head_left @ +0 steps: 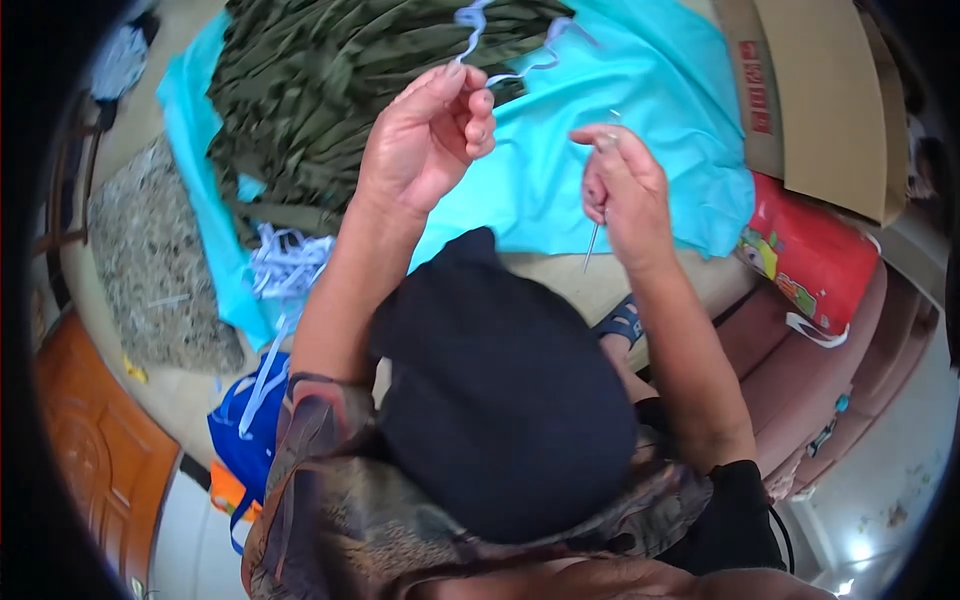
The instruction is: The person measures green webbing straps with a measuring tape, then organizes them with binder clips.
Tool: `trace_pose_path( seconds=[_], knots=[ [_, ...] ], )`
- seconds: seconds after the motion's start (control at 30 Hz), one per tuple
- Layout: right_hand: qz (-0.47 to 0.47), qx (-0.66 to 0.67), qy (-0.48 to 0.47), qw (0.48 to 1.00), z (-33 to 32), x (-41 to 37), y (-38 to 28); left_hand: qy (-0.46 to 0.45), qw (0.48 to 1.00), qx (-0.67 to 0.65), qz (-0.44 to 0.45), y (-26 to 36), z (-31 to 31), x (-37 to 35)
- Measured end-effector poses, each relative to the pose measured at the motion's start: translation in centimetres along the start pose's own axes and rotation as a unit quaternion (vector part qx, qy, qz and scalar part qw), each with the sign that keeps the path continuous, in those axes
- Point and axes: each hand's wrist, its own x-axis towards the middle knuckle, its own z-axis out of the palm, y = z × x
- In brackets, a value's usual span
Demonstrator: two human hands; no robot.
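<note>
My left hand (pixel 425 140) is raised over the dark green fabric, thumb and fingertips pinching a narrow pale lavender ribbon (pixel 470 18). The ribbon curls upward and off to the right from the pinch. In my right hand (pixel 628 190), closed fingers grip a thin metal rod (pixel 592 245), whose narrow tip shows above the hand. Its exact kind cannot be made out. A gap separates the two hands, with light blue cloth (pixel 530 190) below them. The gathered dark green fabric (pixel 310 110) lies on that cloth.
A bundle of pale ribbon (pixel 285 262) lies at the left, near a grey speckled mat (pixel 165 260) and a blue bag (pixel 230 425). A cardboard box (pixel 830 110) and a red package (pixel 815 255) stand at the right. Black cloth (pixel 510 400) fills the lower middle.
</note>
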Motion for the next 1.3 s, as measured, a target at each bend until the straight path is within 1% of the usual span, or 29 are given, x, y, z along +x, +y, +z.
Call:
trace_pose_path(
  seconds=[0.03, 0.13, 0.17, 0.2, 0.23, 0.27, 0.33, 0.4, 0.43, 0.53, 0.6, 0.67, 0.73, 0.8, 0.87, 0.9, 1.0, 1.03, 1.13, 1.17, 1.27, 1.3],
  knots=[
    [0.036, 0.042, 0.005, 0.998, 0.1, 0.5, -0.2, -0.008, 1.0, 0.001, -0.009, -0.8, 0.4, 0.3],
    [0.151, 0.148, -0.04, 0.977, 0.0, 2.2, 1.0, -0.041, 0.994, 0.072, -0.071, -3.0, 0.2, 0.6],
    [0.158, 0.151, -0.043, 0.975, 0.2, 2.5, 1.3, -0.047, 0.989, 0.101, -0.099, -3.2, 0.2, 0.5],
    [0.165, 0.155, -0.046, 0.973, 0.6, 2.6, 1.5, -0.008, 0.982, 0.14, -0.13, -3.4, 0.3, 0.2],
    [0.167, 0.159, -0.046, 0.972, 0.9, 2.8, 1.5, 0.007, 0.976, 0.16, -0.149, -3.5, 0.0, -0.1],
    [0.162, 0.106, -0.08, 0.978, 1.0, 3.1, 1.2, 0.014, 0.969, 0.179, -0.167, -3.8, -0.6, -0.1],
    [0.137, 0.115, -0.014, 0.984, 0.9, 3.6, 2.4, 0.001, 0.957, 0.217, -0.193, -4.1, -1.5, -0.3],
    [0.153, 0.183, -0.026, 0.971, 0.1, 3.5, 2.0, -0.004, 0.974, 0.128, -0.186, -4.1, -1.6, -0.7],
    [0.146, 0.219, -0.022, 0.965, -0.5, 3.5, 1.9, -0.015, 0.983, 0.085, -0.16, -4.0, -1.6, -0.9],
    [0.095, 0.265, 0.047, 0.959, -2.5, 3.1, 1.7, -0.013, 0.997, -0.008, -0.081, -3.5, -2.6, -1.8],
    [0.081, 0.273, 0.081, 0.955, -4.4, 2.7, 1.8, 0.021, 0.996, -0.049, -0.068, -3.0, -3.5, -3.0],
    [0.065, 0.272, 0.122, 0.952, -6.1, 2.1, 1.7, 0.026, 0.997, -0.06, -0.043, -2.6, -5.0, -4.3],
    [0.052, 0.276, 0.148, 0.948, -7.8, 1.4, 1.8, 0.077, 0.993, -0.087, -0.021, -2.0, -7.2, -5.8],
    [0.035, 0.279, 0.182, 0.942, -9.1, 0.9, 1.8, 0.103, 0.992, -0.076, 0.019, -0.9, -8.5, -7.2],
    [0.027, 0.26, 0.202, 0.944, -10.0, 0.7, 1.4, 0.118, 0.993, 0.012, 0.006, -0.4, -10.6, -9.2],
    [0.023, 0.256, 0.209, 0.944, -10.2, 0.5, 1.2, 0.116, 0.993, 0.036, -0.008, -0.3, -11.0, -10.2],
    [0.014, 0.238, 0.231, 0.943, -10.4, 0.4, 1.2, 0.213, 0.976, 0.045, -0.019, -0.4, -12.6, -13.1],
    [0.009, 0.232, 0.236, 0.943, -10.2, 0.6, 1.2, 0.227, 0.973, 0.039, -0.003, -0.5, -13.2, -13.9],
    [0.0, 0.188, 0.235, 0.954, -10.0, 0.8, 0.4, 0.306, 0.949, 0.075, -0.007, -0.2, -14.5, -15.5],
    [0.006, 0.193, 0.232, 0.953, -9.8, 1.0, 0.4, 0.352, 0.933, 0.079, 0.014, -0.5, -15.2, -15.7],
    [-0.002, 0.185, 0.224, 0.957, -9.5, 1.3, 0.2, 0.303, 0.929, 0.212, 0.015, 0.0, -16.8, -15.9],
    [0.002, 0.161, 0.232, 0.959, -9.4, 1.3, 0.0, 0.3, 0.928, 0.216, -0.034, 0.7, -17.0, -16.0]
  ],
)
